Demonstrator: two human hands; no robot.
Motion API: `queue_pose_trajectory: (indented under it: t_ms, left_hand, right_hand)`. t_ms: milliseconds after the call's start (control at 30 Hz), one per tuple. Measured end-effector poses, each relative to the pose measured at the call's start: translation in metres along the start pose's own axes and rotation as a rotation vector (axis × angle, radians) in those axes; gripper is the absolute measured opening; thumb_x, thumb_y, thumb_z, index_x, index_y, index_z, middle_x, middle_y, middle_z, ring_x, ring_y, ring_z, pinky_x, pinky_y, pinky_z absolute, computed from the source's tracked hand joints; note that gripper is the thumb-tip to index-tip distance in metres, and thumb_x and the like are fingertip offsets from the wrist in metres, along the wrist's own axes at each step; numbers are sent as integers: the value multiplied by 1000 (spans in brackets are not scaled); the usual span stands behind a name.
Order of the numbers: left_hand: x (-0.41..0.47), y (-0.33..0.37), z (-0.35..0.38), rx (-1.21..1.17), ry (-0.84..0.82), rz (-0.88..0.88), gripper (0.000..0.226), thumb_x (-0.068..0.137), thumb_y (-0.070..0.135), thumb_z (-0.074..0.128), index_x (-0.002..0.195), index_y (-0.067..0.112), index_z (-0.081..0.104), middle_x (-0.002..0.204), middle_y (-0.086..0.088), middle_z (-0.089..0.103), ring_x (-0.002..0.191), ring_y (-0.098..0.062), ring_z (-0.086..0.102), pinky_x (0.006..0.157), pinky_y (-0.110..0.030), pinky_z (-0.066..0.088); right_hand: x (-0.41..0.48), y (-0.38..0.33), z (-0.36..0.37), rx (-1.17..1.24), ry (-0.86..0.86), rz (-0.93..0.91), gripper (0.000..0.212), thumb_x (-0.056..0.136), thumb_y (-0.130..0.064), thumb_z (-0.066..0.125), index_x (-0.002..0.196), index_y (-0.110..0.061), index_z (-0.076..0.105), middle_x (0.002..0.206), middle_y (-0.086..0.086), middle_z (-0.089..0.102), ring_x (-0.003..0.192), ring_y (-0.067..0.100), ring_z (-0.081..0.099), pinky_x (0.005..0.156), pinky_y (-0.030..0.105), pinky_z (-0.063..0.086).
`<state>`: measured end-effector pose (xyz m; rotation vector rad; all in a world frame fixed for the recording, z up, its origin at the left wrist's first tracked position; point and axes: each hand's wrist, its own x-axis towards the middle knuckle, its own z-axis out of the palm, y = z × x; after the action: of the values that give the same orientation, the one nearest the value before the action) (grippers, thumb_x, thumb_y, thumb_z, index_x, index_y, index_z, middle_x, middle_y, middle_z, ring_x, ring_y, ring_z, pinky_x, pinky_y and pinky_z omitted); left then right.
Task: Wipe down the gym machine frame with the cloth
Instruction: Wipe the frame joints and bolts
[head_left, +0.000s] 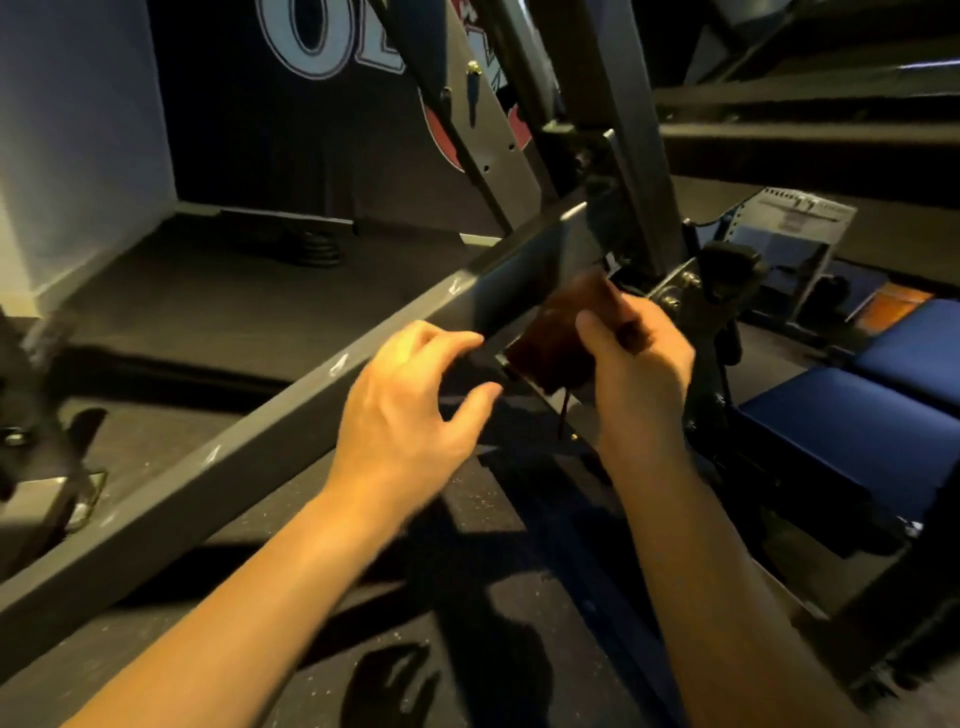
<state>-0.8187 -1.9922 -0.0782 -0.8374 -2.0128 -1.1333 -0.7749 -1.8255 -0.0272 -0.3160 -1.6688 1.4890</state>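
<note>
My right hand (641, 364) pinches the dark reddish-brown cloth (563, 338), thumb on the near side and fingers curled over its far edge. The cloth sits against the underside of the long dark grey steel beam of the gym machine frame (249, 447), close to where that beam meets the bolted bracket (675, 291) and the slanted upright. My left hand (415, 405) hangs just beside the cloth, fingers loosely bent and spread with the thumb apart, holding nothing. It is blurred, so I cannot tell whether it touches the beam. 2 blue padded bench cushions (852, 436) lie to my right, over the black speckled rubber floor (234, 296).
</note>
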Motion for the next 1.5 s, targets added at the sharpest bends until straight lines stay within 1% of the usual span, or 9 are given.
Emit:
queue_pose_trajectory:
  t_ms: [267,400,533,700,867,967,1100,1233,1500]
  left_hand:
    - [-4,-52,-34,102,173,-208,35,86,26,76,120,21,69,109,7,59,103,-14,53,93,-46,47]
    - [0,-72,-48,-87,180,-351,29,88,7,64,110,24,72,107,10,67,107,-13,62,96,-37,51]
    - [6,-81,-64,-215,195,-539,34,91,0,53,101,22,77,102,12,72,97,-2,65,88,-24,52]
    - [6,-90,-89,-223,124,-676,38,95,-1,47,101,21,77,103,8,72,101,-5,62,93,-26,47]
    - [-9,-104,-135,-171,-126,-732,26,97,3,59,107,19,77,104,5,74,99,-1,64,96,-21,45]
    - [-47,-117,-156,-126,-165,-773,24,95,1,65,111,14,76,105,1,74,90,3,63,76,1,43]
    - [-98,-144,-181,-83,-60,-859,23,93,3,69,108,20,75,104,3,74,94,-4,66,94,-20,50]
    - [-135,-164,-190,-48,-7,-877,16,93,18,72,107,23,78,105,9,74,101,-3,64,87,-17,42]
    - [-187,-185,-192,-13,218,-970,19,93,16,71,108,24,79,105,7,73,98,-4,64,80,-19,46]
  right_hand:
    - [35,10,54,-262,274,-553,19,94,-10,67,113,-10,64,121,-1,60,107,-3,55,95,2,39]
    - [-13,36,76,-126,150,-509,24,93,-5,67,109,-23,65,118,-7,57,110,7,61,89,25,57]
    - [-83,65,106,-184,-116,-630,26,85,11,64,103,-7,70,112,6,59,102,6,60,88,13,51]
    - [-123,89,114,-387,-592,-695,25,86,-4,71,109,-12,67,118,-1,55,104,13,59,92,30,56]
    - [-67,46,80,-222,-219,-534,30,86,5,64,105,-17,59,106,0,59,95,1,58,84,17,51]
    - [-61,46,84,-224,-122,-545,18,90,0,64,104,-11,63,102,3,61,93,7,59,82,16,48]
    - [-122,80,120,-227,-263,-574,12,89,5,66,97,-4,69,98,7,62,90,8,59,81,11,44]
    - [-166,108,148,-217,-388,-620,13,89,5,68,99,-2,73,97,6,61,85,4,58,78,11,45]
    - [-233,149,198,-347,-733,-808,20,89,-6,65,109,-4,70,100,9,60,80,25,61,71,39,57]
